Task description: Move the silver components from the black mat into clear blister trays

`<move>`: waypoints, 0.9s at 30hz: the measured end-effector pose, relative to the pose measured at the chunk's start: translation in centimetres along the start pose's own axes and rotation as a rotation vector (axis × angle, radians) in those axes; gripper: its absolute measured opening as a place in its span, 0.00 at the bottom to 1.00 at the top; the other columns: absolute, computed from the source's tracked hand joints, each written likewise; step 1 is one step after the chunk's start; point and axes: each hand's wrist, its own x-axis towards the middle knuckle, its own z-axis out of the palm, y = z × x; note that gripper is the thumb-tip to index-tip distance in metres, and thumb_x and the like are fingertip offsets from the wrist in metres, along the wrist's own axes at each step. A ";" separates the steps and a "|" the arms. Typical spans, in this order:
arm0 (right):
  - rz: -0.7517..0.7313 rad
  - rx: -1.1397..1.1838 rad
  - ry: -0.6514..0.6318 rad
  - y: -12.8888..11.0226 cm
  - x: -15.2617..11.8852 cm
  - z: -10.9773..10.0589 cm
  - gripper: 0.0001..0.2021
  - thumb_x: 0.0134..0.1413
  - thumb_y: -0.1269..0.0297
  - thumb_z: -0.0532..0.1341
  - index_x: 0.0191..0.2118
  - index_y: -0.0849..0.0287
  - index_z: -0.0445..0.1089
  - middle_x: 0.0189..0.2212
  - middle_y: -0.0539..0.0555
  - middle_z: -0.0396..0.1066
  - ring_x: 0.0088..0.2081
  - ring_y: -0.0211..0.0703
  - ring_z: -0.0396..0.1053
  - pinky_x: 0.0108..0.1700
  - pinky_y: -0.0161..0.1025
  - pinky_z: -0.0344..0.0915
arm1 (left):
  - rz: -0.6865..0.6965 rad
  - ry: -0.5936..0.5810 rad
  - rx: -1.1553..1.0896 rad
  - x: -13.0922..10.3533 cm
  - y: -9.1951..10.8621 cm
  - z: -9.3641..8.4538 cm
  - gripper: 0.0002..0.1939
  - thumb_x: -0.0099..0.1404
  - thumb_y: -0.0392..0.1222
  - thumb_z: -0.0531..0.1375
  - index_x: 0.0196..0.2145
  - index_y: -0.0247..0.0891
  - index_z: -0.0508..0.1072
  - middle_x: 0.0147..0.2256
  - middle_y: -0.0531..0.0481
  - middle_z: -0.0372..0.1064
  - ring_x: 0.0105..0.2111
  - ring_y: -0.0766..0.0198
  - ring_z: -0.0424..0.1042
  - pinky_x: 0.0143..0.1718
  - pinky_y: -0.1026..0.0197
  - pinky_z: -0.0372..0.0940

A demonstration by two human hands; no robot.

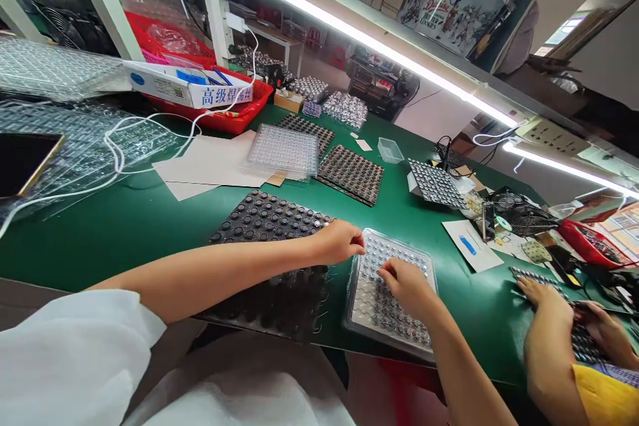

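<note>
White sleeve is nearest the cam, at the near edge of the counter, left of ctr. Bare forearm runs from it over the black tray, which lies along that edge w/ rows of dark discs. Main risk there: arm looks low, so a dip or tug of the sleeve could knock discs out of line.

Plastic tray is just right of it, also by the near edge, w/ small round parts in most cells; pale cells show on its left side. Left hand is at its far-left corner, fingers curled, tips bunched. Right hand is above its middle, thumb & forefinger close. Can't tell if either pinches a part; too small to see.

Poss. trouble: hands are v. near each other, so they could bump & drop a part. Right wrist hangs over filled rows; a low pass could tip neighbors. Tray's near side is so close to the counter's edge that a forearm or body nudge could shove it off, prob. spilling the lot.

Co-worker's hand is on another tray toward the counter's right end, well apart, so a clash there seems unlikely.
</note>
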 end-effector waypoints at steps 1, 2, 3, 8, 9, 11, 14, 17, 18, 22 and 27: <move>-0.002 0.000 -0.015 -0.2 -0.1 0.0 0.10 0.57 0.61 0.52 0.28 0.57 0.66 0.25 0.49 0.70 0.27 0.38 0.63 0.29 0.35 0.51 | 0.005 -0.021 0.004 0.3 0.3 0.6 0.07 0.59 0.42 0.60 0.30 0.37 0.76 0.25 0.52 0.72 0.26 0.65 0.68 0.26 0.66 0.55; -0.006 0.006 -0.039 -0.5 -0.2 0.1 0.10 0.57 0.62 0.53 0.28 0.57 0.66 0.25 0.49 0.70 0.27 0.37 0.63 0.29 0.34 0.50 | 0.012 -0.038 0.008 0.4 0.4 1.1 0.07 0.59 0.42 0.60 0.31 0.37 0.76 0.25 0.52 0.73 0.27 0.64 0.68 0.26 0.66 0.56; -0.013 0.013 -0.063 -0.7 -0.3 0.1 0.09 0.57 0.62 0.53 0.28 0.57 0.66 0.25 0.49 0.70 0.27 0.37 0.63 0.29 0.34 0.50 | 0.016 -0.054 0.013 0.5 0.6 1.4 0.06 0.59 0.41 0.59 0.31 0.37 0.76 0.26 0.51 0.73 0.28 0.64 0.69 0.26 0.66 0.56; 0.029 -0.015 -0.079 -1.4 -0.8 0.7 0.08 0.56 0.65 0.54 0.28 0.57 0.67 0.27 0.50 0.72 0.29 0.38 0.64 0.29 0.35 0.48 | -0.015 -0.133 0.083 0.0 0.7 2.3 0.07 0.60 0.41 0.58 0.32 0.38 0.75 0.29 0.50 0.74 0.30 0.62 0.70 0.28 0.65 0.57; 0.051 -0.027 -0.066 -1.4 -0.8 0.9 0.08 0.56 0.65 0.55 0.27 0.57 0.67 0.27 0.51 0.72 0.29 0.38 0.64 0.29 0.35 0.48 | -0.025 -0.150 0.101 -0.1 0.6 2.5 0.07 0.60 0.42 0.58 0.32 0.38 0.75 0.30 0.50 0.74 0.30 0.62 0.69 0.28 0.65 0.57; 0.082 -0.038 -0.046 -1.3 -0.7 1.3 0.08 0.55 0.64 0.56 0.27 0.57 0.67 0.27 0.51 0.72 0.29 0.38 0.64 0.29 0.35 0.47 | -0.020 -0.181 0.137 -0.2 0.7 2.7 0.08 0.60 0.43 0.58 0.33 0.38 0.75 0.31 0.49 0.74 0.32 0.61 0.69 0.31 0.64 0.59; 0.096 -0.030 -0.010 -0.6 -0.6 1.4 0.08 0.54 0.62 0.57 0.26 0.57 0.66 0.26 0.51 0.72 0.28 0.39 0.64 0.29 0.35 0.47 | 0.012 -0.223 0.216 0.1 0.9 3.3 0.07 0.59 0.43 0.59 0.32 0.39 0.76 0.34 0.47 0.73 0.39 0.57 0.68 0.37 0.63 0.60; 0.095 -0.002 0.035 0.5 -0.5 1.2 0.07 0.54 0.61 0.57 0.28 0.56 0.65 0.25 0.50 0.71 0.27 0.39 0.64 0.29 0.35 0.49 | -0.004 -0.250 0.326 0.4 1.5 3.9 0.07 0.58 0.43 0.60 0.30 0.39 0.76 0.35 0.43 0.72 0.44 0.51 0.65 0.41 0.58 0.60; 0.095 0.006 0.052 0.8 -0.5 1.1 0.07 0.55 0.61 0.56 0.29 0.56 0.65 0.24 0.50 0.70 0.27 0.39 0.64 0.29 0.35 0.50 | -0.014 -0.251 0.359 0.5 1.7 4.1 0.07 0.58 0.43 0.60 0.29 0.39 0.76 0.36 0.42 0.72 0.45 0.50 0.64 0.41 0.56 0.60; 0.077 0.024 0.092 1.3 -0.1 0.5 0.07 0.55 0.59 0.55 0.32 0.56 0.65 0.25 0.50 0.70 0.28 0.41 0.65 0.30 0.36 0.52 | -0.038 -0.205 0.414 0.3 2.2 5.2 0.07 0.57 0.44 0.60 0.29 0.39 0.76 0.38 0.40 0.70 0.44 0.48 0.63 0.42 0.52 0.60; -0.008 -0.004 0.131 -0.1 1.6 -0.8 0.08 0.55 0.59 0.54 0.35 0.56 0.67 0.26 0.51 0.71 0.29 0.42 0.66 0.31 0.37 0.55 | 0.018 -0.120 0.364 -0.2 1.5 4.6 0.15 0.56 0.45 0.62 0.40 0.37 0.70 0.40 0.42 0.68 0.43 0.52 0.64 0.41 0.56 0.62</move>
